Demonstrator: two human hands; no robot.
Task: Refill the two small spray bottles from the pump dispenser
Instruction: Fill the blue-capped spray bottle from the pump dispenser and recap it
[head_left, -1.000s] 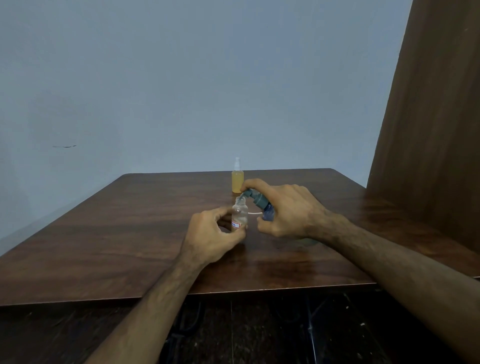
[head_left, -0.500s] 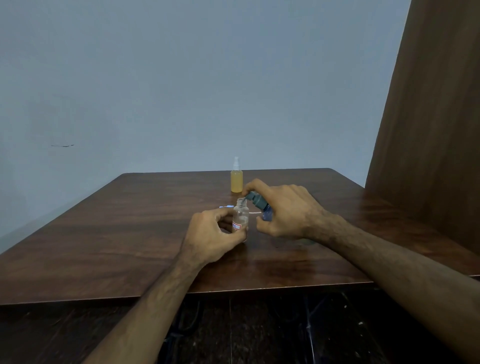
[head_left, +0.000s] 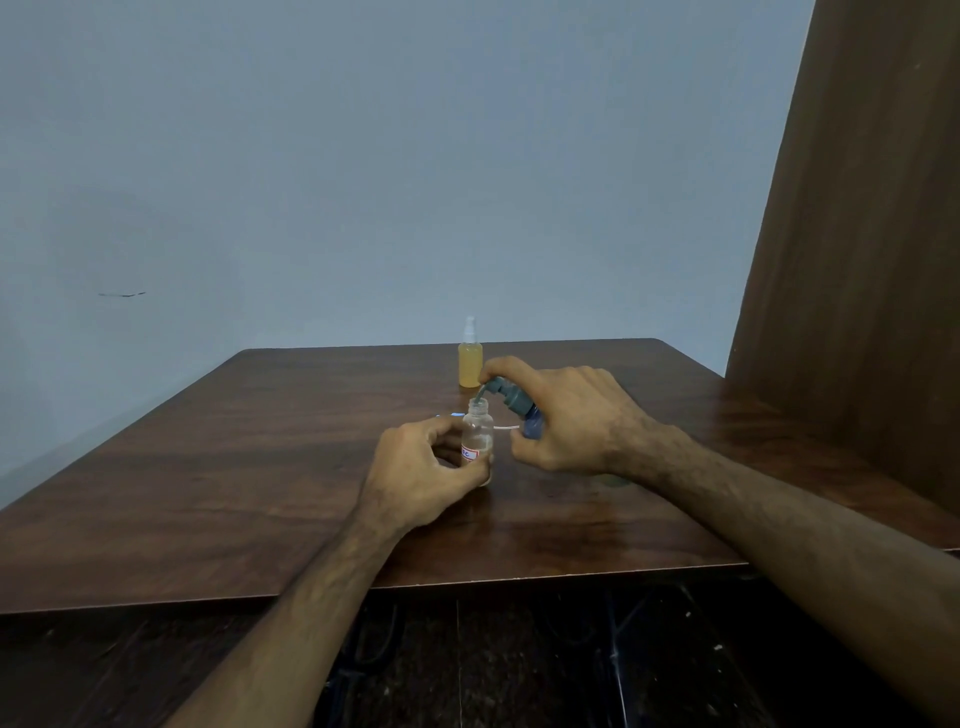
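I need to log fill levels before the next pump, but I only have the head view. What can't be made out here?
- Pump dispenser: body hidden by the right hand; its level is unseen.
- Clear bottle: lower part covered by the left hand; liquid level unclear, label too small to read.
- Thin white item behind the clear bottle: mostly hidden, cannot be identified.
- Yellow spray bottle: too small to tell whether its cap is tight.

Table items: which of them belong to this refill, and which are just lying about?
In the job:
- clear bottle, open-necked, held by left hand
- pump dispenser, tilted in right hand, spout at its mouth
- amber spray bottle, capped

Lying about:
- white tube behind the clear bottle
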